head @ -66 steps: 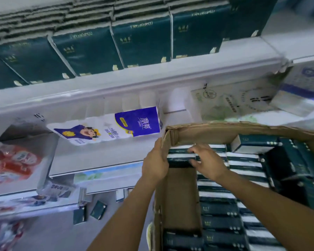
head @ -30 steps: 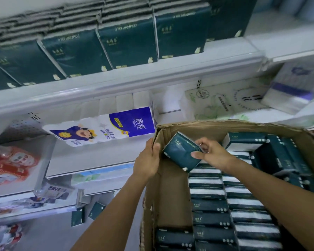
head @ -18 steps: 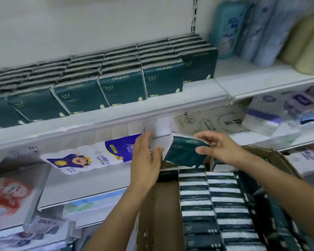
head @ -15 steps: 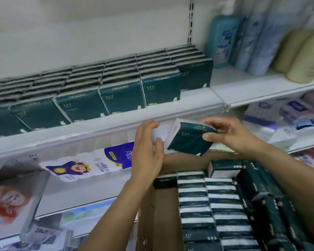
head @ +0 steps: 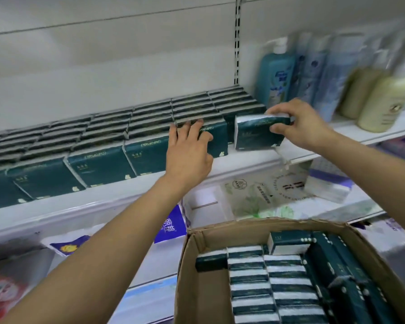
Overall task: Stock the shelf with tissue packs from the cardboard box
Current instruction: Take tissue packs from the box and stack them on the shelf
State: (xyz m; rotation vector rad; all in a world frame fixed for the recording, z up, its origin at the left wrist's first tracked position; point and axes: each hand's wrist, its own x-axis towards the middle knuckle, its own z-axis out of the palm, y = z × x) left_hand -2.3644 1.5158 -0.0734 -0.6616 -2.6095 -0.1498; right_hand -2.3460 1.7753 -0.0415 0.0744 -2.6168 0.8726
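My right hand (head: 299,123) grips a dark green tissue pack (head: 257,133) upright at the right end of the row of stocked tissue packs (head: 98,164) on the white shelf (head: 246,163). My left hand (head: 187,153) rests with straight fingers against the front pack of the second column from the right. The cardboard box (head: 197,286) sits low at the right, its right part filled with several more green and white packs (head: 278,279), its left part bare.
Blue and cream bottles (head: 276,73) stand on the shelf just right of the tissue rows. Below are a blue and white tissue roll bag (head: 171,226), a pale printed pack (head: 255,197) and other packaged goods. A slotted upright (head: 237,40) runs up the back wall.
My right hand has lifted one pack out of the box and carried it up to the right end of the shelf row. My left hand rose from the box edge to the stocked packs.
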